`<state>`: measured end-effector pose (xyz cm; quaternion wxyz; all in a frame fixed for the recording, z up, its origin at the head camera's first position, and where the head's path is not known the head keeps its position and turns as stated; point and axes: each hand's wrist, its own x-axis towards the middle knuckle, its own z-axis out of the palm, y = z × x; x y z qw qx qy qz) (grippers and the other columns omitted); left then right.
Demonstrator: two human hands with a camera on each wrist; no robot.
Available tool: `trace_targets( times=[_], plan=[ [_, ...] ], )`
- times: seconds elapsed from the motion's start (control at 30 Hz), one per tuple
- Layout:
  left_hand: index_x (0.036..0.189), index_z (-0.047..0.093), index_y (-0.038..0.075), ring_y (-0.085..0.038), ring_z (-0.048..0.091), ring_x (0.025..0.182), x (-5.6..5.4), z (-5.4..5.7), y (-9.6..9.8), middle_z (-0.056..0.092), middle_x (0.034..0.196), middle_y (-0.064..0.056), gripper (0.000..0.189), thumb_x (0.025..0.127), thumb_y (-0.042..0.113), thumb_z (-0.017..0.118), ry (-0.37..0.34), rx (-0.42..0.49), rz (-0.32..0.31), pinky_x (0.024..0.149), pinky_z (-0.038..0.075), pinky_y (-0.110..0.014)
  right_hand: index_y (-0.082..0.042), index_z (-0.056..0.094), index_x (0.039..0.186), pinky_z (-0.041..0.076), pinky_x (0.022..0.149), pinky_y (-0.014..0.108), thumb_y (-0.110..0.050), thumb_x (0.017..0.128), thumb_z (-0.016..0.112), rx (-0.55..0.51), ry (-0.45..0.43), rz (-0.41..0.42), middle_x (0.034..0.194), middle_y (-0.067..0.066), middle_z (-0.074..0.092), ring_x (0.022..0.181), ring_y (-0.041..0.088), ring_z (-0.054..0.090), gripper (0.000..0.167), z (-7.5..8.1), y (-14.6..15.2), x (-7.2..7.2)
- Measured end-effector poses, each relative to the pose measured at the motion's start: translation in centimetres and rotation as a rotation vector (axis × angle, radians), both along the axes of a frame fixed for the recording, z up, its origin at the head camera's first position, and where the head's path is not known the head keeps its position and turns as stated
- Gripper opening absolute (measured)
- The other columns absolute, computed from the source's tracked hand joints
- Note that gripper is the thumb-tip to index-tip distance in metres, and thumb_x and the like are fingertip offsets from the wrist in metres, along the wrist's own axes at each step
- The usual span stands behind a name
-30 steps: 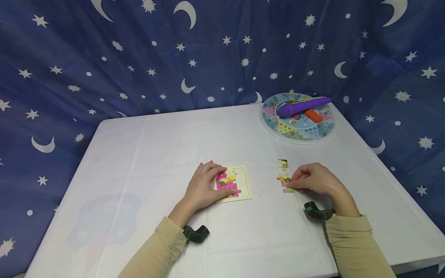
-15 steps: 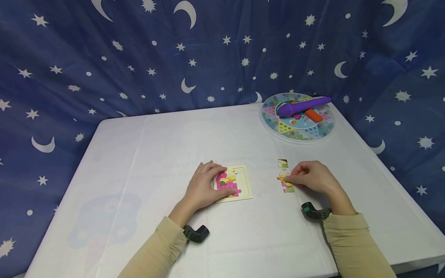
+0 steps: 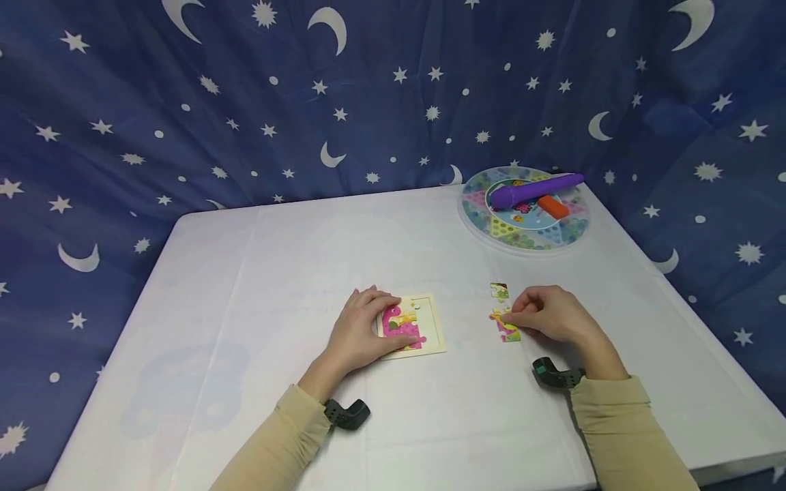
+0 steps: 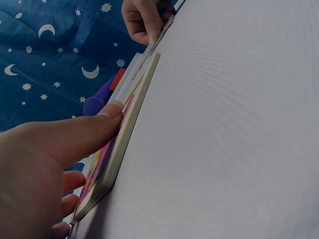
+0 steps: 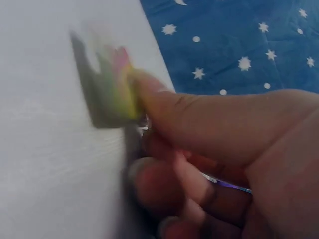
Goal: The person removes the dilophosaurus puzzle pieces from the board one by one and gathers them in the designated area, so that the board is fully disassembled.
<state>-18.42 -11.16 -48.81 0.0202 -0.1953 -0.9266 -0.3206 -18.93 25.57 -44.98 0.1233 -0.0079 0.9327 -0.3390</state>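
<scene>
My left hand (image 3: 362, 327) holds the jigsaw tray (image 3: 434, 334) at its left side, the thumb lying over the pieces along the near edge. Inside the tray, joined pieces make part of a pink dinosaur picture (image 3: 408, 331); its right portion is bare. To the right, my right hand (image 3: 555, 314) pinches a puzzle piece (image 5: 117, 94) with yellow, green and pink print, blurred in the right wrist view, where it casts a shadow on the cloth. By those fingertips lies a pink and green piece (image 3: 510, 336). Another piece (image 3: 499, 290) sits just beyond.
At the back right stands a round game board (image 3: 522, 239) bearing a purple toy microphone (image 3: 537, 191) and an orange block (image 3: 553, 206). White cloth covers the table (image 3: 276, 266). A dark blue curtain (image 3: 393, 102) with stars and moons hangs behind and at the sides.
Over the second, my right hand has shifted slightly left and away from me, from the nearer pink piece to the yellow one. My left hand and the tray have stayed put.
</scene>
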Motion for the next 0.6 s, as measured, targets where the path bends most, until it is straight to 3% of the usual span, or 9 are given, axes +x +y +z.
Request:
trace_targets(
  times=[0.23, 0.47, 0.6],
  plan=[
    [0.135, 0.067, 0.02, -0.023, 0.037, 0.146, 0.07, -0.15, 0.11, 0.057, 0.137, 0.002, 0.074, 0.075, 0.059, 0.084, -0.002, -0.007, 0.006, 0.127, 0.01, -0.035, -0.01, 0.068, 0.096, 0.044, 0.058, 0.031, -0.05, 0.09, 0.076, 0.017, -0.011, -0.016, 0.074, 0.003, 0.06, 0.066, 0.021, 0.055, 0.041, -0.07, -0.12, 0.17],
    [0.135, 0.067, 0.018, -0.023, 0.037, 0.146, 0.04, -0.02, 0.16, 0.058, 0.137, 0.001, 0.074, 0.076, 0.058, 0.085, 0.008, -0.01, -0.002, 0.127, 0.01, -0.036, -0.007, 0.064, 0.106, 0.042, 0.064, 0.033, -0.053, 0.073, 0.09, 0.033, 0.029, 0.045, 0.079, 0.002, 0.059, 0.071, 0.02, 0.052, 0.062, -0.25, -0.4, 0.22],
    [0.135, 0.067, 0.018, -0.023, 0.037, 0.146, 0.01, 0.05, 0.16, 0.058, 0.137, 0.001, 0.073, 0.076, 0.057, 0.085, 0.003, -0.015, -0.001, 0.127, 0.009, -0.035, -0.008, 0.063, 0.104, 0.041, 0.066, 0.034, -0.049, 0.069, 0.093, 0.034, 0.04, 0.058, 0.08, 0.003, 0.058, 0.073, 0.021, 0.052, 0.063, -0.16, -0.62, 0.24]
  ],
)
